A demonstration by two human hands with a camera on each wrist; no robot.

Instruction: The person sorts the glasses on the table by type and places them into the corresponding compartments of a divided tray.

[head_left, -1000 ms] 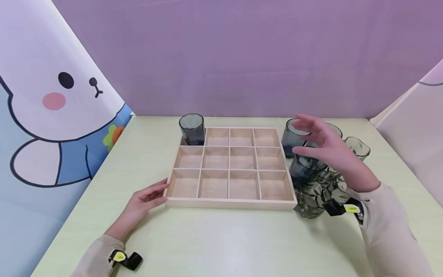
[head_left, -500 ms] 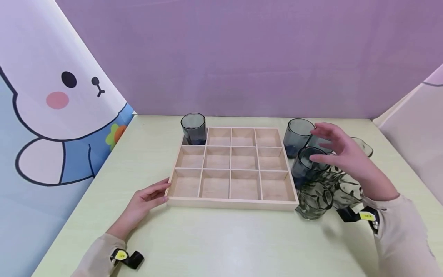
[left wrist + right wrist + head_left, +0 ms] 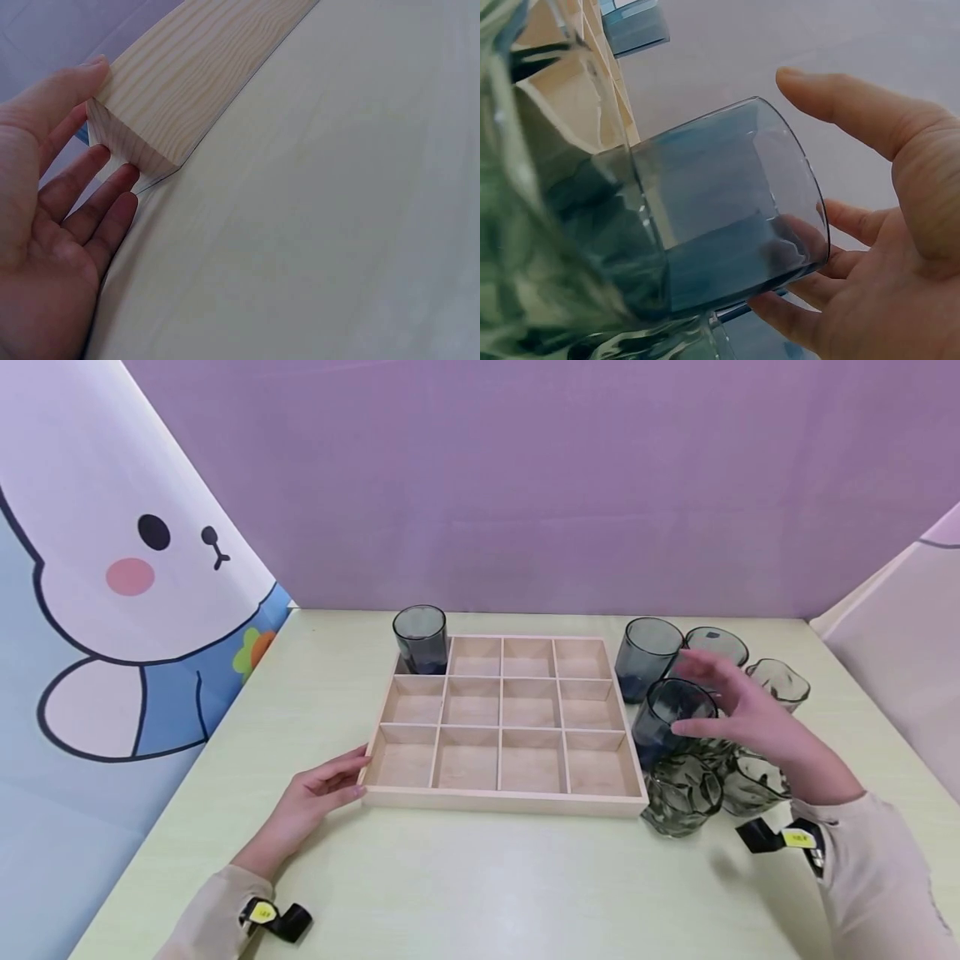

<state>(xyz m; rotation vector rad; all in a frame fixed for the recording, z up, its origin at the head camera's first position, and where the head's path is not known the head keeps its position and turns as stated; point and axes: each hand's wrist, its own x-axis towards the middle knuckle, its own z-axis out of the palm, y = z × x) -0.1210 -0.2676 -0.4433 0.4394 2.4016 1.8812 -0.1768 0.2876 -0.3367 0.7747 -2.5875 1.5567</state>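
Observation:
My left hand (image 3: pixel 303 806) rests at the front left corner of a wooden compartment tray (image 3: pixel 502 803); in the left wrist view its thumb and fingertips touch the wood (image 3: pixel 202 75). On the right, my right hand (image 3: pixel 757 718) has its fingers spread around the rim of a smooth blue-grey drinking glass (image 3: pixel 660 731), thumb on the near side. The right wrist view shows the thumb apart from that glass (image 3: pixel 712 202), with the other fingers behind and below its rim. Another such glass (image 3: pixel 422 647) stands upright in the tray's back left compartment.
Two more smooth glasses (image 3: pixel 647 664) stand behind the right hand. Several wavy, greenish glasses (image 3: pixel 681 797) cluster along the tray's right side, one (image 3: pixel 783 681) farther back. A purple backdrop (image 3: pixel 480 485) rises behind the pale table (image 3: pixel 480 885).
My right hand has moved right and then down, from above the glasses to the rim of the nearest smooth one. The left hand stays at the tray corner.

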